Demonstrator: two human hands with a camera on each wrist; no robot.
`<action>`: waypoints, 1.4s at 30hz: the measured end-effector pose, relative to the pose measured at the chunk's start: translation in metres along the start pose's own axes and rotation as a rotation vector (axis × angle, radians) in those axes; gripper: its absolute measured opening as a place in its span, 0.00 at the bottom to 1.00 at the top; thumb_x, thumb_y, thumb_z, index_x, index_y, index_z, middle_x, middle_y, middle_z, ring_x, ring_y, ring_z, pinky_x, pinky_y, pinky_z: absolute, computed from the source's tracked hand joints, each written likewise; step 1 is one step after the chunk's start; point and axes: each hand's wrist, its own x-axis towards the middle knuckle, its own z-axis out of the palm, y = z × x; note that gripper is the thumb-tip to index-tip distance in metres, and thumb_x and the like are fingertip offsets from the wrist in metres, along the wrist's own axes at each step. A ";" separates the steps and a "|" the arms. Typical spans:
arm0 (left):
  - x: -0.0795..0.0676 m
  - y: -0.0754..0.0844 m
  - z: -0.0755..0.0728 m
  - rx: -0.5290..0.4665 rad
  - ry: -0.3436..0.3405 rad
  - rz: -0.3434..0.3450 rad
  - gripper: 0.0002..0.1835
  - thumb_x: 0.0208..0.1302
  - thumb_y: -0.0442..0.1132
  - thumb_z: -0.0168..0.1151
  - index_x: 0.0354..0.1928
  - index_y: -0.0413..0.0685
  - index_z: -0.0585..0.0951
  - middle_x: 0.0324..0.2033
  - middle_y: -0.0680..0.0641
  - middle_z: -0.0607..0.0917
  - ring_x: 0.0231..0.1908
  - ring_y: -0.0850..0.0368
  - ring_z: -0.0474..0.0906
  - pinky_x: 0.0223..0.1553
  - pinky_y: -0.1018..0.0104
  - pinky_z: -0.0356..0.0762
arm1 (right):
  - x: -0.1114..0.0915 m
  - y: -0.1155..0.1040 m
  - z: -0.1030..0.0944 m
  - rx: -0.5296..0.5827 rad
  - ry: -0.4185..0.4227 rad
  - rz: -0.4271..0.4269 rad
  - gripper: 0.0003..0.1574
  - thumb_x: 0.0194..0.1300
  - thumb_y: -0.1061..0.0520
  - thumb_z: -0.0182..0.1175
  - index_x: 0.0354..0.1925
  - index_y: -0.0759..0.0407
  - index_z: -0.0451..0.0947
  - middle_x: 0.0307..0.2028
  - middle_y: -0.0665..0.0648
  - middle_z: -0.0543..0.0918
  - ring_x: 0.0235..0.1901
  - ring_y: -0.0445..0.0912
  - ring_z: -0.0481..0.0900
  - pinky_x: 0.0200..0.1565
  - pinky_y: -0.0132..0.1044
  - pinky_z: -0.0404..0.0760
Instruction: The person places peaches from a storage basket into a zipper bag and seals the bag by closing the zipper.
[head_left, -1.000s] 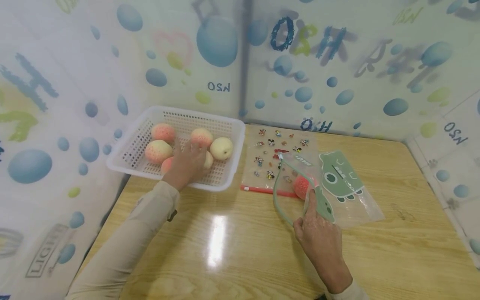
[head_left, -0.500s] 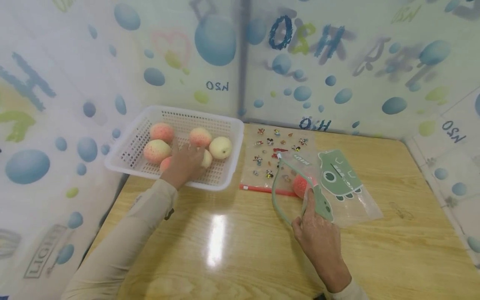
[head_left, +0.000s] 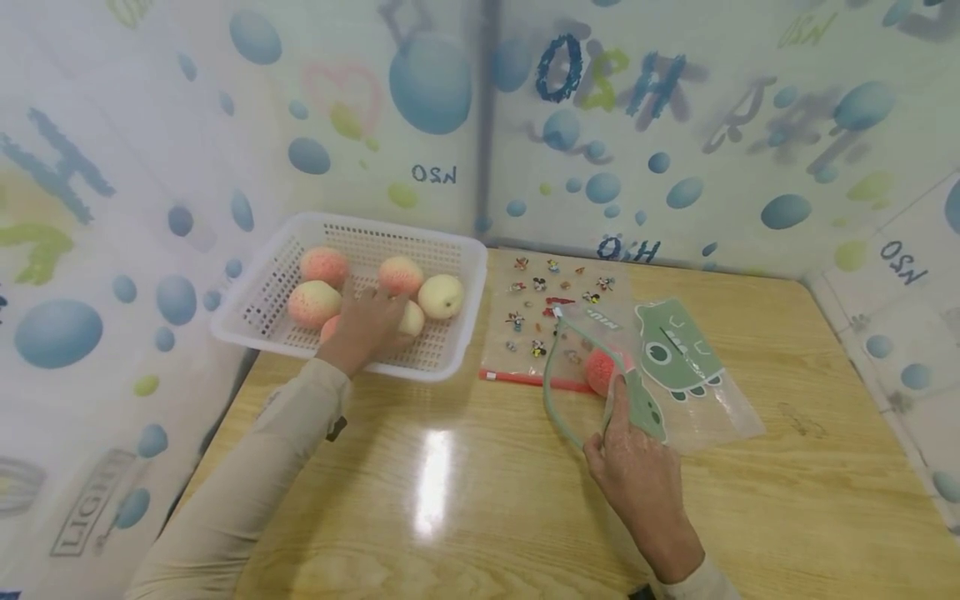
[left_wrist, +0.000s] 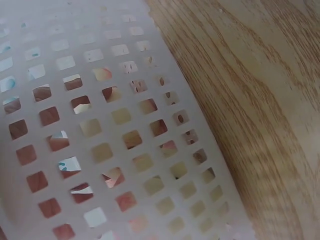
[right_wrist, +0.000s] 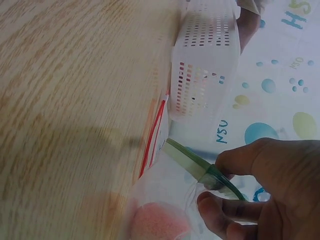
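Note:
My left hand [head_left: 366, 327] is inside a white slotted basket [head_left: 258, 337], its fingers among several peaches, some red-blushed, such as one peach [head_left: 315, 304], others pale, like the peach [head_left: 441, 297] at the right. A pale peach [head_left: 411, 320] lies against the hand. From the left wrist, the basket wall [left_wrist: 105, 130] hides most of the grip, so I cannot tell what is held. My right hand [head_left: 641, 475] pinches the green-edged mouth of a clear zip bag [right_wrist: 190, 157] between thumb and fingers. A red peach [head_left: 600, 372] is inside this bag, which has a green cartoon print.
Another clear zip bag [head_left: 510, 333], printed with small cartoon figures and edged in red, lies flat beside the basket and partly under the green-edged bag. The wooden table [head_left: 480, 517] meets patterned walls [head_left: 600, 125] at the back and sides.
Little differs. My left hand stays in the basket with only a slight shift of its fingers, while the right hand keeps its pinch on the bag's edge. The head view drifts slightly.

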 end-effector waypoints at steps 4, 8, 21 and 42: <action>-0.001 -0.001 0.000 -0.012 -0.014 -0.001 0.32 0.45 0.60 0.61 0.47 0.43 0.74 0.42 0.36 0.75 0.40 0.37 0.74 0.53 0.30 0.40 | 0.000 -0.001 0.000 0.011 -0.017 -0.002 0.50 0.42 0.57 0.56 0.65 0.67 0.54 0.05 0.44 0.55 0.05 0.38 0.52 0.05 0.33 0.48; -0.001 -0.002 -0.001 -0.038 -0.007 0.002 0.31 0.47 0.60 0.59 0.46 0.44 0.75 0.41 0.37 0.76 0.38 0.37 0.74 0.54 0.31 0.40 | 0.000 -0.001 0.000 0.017 -0.032 0.005 0.50 0.42 0.57 0.55 0.65 0.66 0.52 0.05 0.44 0.56 0.05 0.38 0.52 0.05 0.33 0.48; -0.001 -0.003 0.000 -0.076 0.076 0.010 0.31 0.43 0.64 0.57 0.45 0.51 0.76 0.39 0.43 0.77 0.38 0.42 0.73 0.49 0.36 0.55 | 0.001 -0.001 0.001 0.029 -0.057 0.013 0.52 0.42 0.57 0.55 0.66 0.65 0.50 0.05 0.44 0.56 0.06 0.38 0.52 0.05 0.33 0.48; -0.002 -0.004 -0.006 -0.079 0.223 0.067 0.39 0.42 0.68 0.58 0.55 0.52 0.73 0.46 0.42 0.78 0.47 0.42 0.70 0.52 0.40 0.53 | 0.000 0.000 -0.001 0.015 -0.016 -0.008 0.50 0.41 0.58 0.56 0.65 0.66 0.54 0.06 0.44 0.56 0.05 0.38 0.51 0.05 0.32 0.48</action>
